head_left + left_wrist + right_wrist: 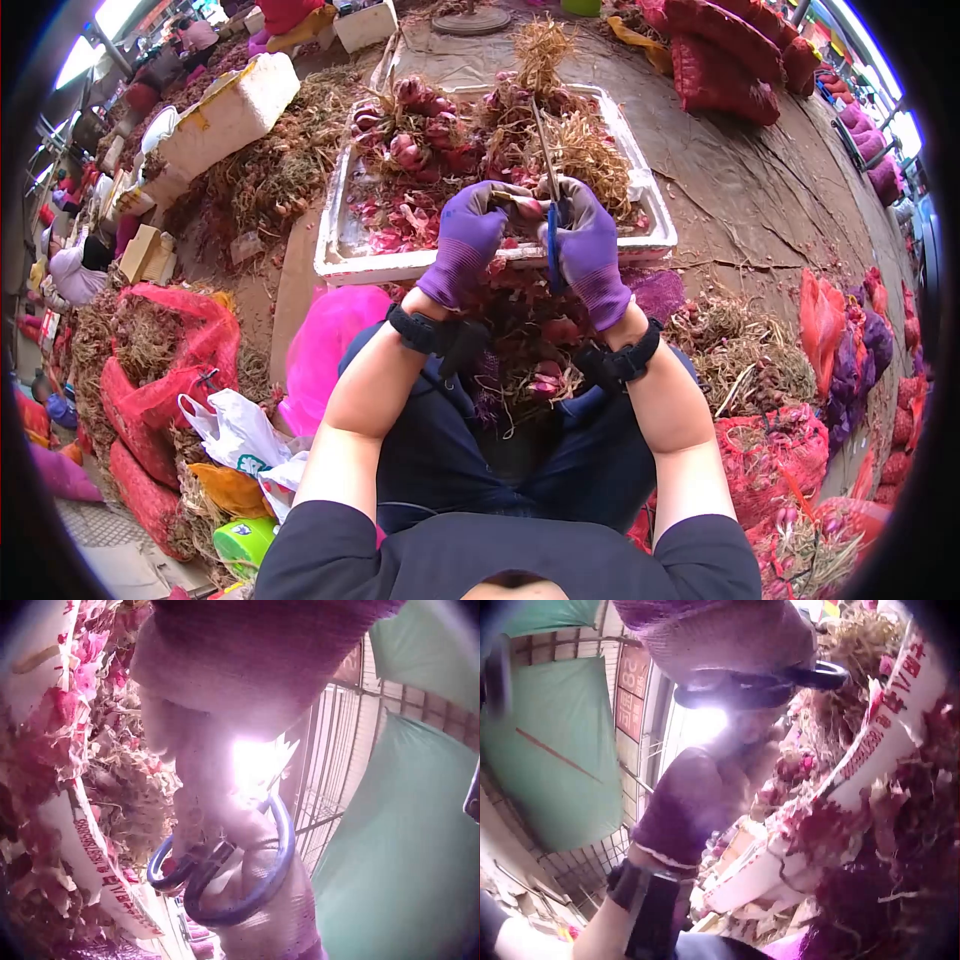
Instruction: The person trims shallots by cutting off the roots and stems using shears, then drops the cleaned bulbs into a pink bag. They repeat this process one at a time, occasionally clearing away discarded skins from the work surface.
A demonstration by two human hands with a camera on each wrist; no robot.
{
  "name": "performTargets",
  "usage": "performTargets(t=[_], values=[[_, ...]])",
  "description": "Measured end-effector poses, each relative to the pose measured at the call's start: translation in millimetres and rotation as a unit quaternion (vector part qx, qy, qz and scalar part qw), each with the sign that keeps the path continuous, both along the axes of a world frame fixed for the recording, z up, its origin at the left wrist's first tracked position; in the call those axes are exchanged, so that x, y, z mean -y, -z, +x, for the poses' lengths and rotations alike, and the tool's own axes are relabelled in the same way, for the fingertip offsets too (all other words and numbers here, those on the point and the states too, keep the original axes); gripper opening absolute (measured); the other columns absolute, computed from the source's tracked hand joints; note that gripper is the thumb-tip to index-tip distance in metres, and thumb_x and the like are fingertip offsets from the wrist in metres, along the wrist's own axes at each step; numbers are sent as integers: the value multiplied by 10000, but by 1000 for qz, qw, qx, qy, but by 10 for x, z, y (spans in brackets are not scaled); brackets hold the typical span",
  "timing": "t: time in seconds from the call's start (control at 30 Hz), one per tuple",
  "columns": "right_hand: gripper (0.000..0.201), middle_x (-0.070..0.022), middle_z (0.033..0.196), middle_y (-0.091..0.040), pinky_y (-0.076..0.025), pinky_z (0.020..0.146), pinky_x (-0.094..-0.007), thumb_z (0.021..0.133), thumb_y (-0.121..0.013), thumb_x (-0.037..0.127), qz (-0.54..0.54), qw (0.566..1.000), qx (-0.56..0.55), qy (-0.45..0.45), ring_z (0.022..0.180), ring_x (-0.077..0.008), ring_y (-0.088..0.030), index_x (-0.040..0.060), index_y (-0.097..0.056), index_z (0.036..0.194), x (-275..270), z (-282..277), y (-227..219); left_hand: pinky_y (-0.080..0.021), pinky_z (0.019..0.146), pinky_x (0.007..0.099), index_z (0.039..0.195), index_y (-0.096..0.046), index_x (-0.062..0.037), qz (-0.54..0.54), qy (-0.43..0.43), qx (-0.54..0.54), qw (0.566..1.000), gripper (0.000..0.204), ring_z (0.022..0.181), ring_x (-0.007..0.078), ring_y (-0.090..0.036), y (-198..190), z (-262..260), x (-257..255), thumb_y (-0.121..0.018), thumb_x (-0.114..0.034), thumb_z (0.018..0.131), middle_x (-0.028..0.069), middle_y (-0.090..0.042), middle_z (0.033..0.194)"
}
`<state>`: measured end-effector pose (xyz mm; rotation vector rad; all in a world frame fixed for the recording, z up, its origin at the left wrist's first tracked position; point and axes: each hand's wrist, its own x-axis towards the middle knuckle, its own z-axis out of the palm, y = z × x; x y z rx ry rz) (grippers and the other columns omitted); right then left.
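Observation:
Both hands wear purple gloves and meet over my lap, at the near rim of a white foam tray (400, 266) full of red shallots and dry roots. My left hand (468, 236) pinches a shallot (526, 207) by its end. My right hand (590, 248) grips blue-handled scissors (553, 225), blades pointing up and away beside the shallot. The left wrist view shows the blue handle loops (225, 900) around the right hand's fingers. In the right wrist view the left hand (686, 802) sits beside the tray rim (870, 742). Peelings lie in my lap.
Red mesh sacks (730, 50) lie at the back right and along both sides. A pink bag (330, 340) sits by my left knee, with white plastic bags (235, 430) beyond it. A white foam box (235, 110) stands at the left. Root piles (745, 350) lie to the right.

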<state>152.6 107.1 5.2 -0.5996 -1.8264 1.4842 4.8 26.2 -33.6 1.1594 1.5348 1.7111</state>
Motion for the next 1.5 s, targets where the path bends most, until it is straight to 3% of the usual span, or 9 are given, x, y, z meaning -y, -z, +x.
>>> performTargets(t=[0.27, 0.33, 0.37, 0.53, 0.87, 0.93, 1.07, 1.13, 1.5], values=[[469, -98, 1006, -630, -607, 708, -379, 801, -644, -26, -321, 924, -60, -201, 840, -199, -661, 39, -500, 1242, -46, 173, -438, -502, 817, 254, 1109, -619, -10, -69, 187, 290, 936, 223, 879, 95, -597, -313, -34, 296, -580, -167, 955, 8, -631, 954], [472, -112, 1035, -622, -617, 698, -447, 829, -632, 3, -343, 916, -77, -193, 844, -232, -667, 41, -466, 1270, -55, 174, -389, -497, 793, 244, 1147, -607, -31, 102, 183, -66, 976, 252, 889, 84, -588, -284, 9, 245, -597, -182, 945, 9, -630, 978], [462, -112, 1050, -617, -615, 697, -441, 844, -624, 14, -369, 902, -102, -200, 850, -233, -666, 46, -461, 1274, -31, 175, -384, -492, 720, 231, 1205, -590, -43, 32, 212, 235, 948, 294, 838, 72, -591, -262, 85, 221, -598, -168, 939, -5, -637, 961], [426, -111, 1078, -602, -608, 664, -395, 880, -602, 37, -430, 879, -147, -144, 882, -232, -660, 59, -457, 1280, -128, 150, -178, -482, 628, 231, 1043, -691, -32, -161, 101, -3, 982, 173, 712, 56, -578, -268, 94, 102, -633, -85, 889, -18, -666, 835], [306, -67, 952, -661, -575, 686, -316, 878, -643, 90, -325, 938, -69, -94, 787, -176, -668, 60, -531, 1161, -147, 132, -245, -475, 947, 330, 1376, -468, -51, 149, 111, -252, 950, 531, 1110, 207, -576, -447, 123, 90, -670, -127, 891, 110, -604, 1202], [307, -72, 947, -662, -564, 685, -300, 903, -647, 162, -352, 923, -134, -75, 792, -166, -662, 48, -522, 1160, -74, 80, -371, -498, 877, 280, 1297, -527, -41, 15, 130, 193, 973, 369, 1003, 134, -613, -501, 146, 149, -573, -206, 971, 71, -642, 1143], [399, -108, 888, -646, -519, 674, -308, 878, -695, 322, -50, 998, 22, -32, 791, -160, -649, 23, -499, 1054, -78, 135, -430, -539, 720, 263, 1114, -589, -77, 64, 119, 412, 901, 396, 824, 128, -621, -307, -214, 171, -455, -431, 998, 108, -665, 1028], [658, -147, 793, -607, -484, 673, -404, 709, -797, 489, 248, 949, 186, 50, 736, -282, -625, 0, -488, 1023, -106, 135, -382, -538, 725, 267, 1110, -590, -76, 77, 114, 428, 893, 387, 825, 136, -623, -306, -286, 201, -452, -422, 1003, 112, -665, 1010], [684, -175, 849, -624, -494, 712, -395, 690, -789, 491, 211, 950, 224, -52, 776, -308, -630, -16, -556, 1086, -10, 69, -139, -468, 961, 366, 1338, -477, -16, 136, 141, 225, 955, 373, 1066, 170, -584, -295, -182, 248, -444, -220, 1027, 71, -617, 1136]])
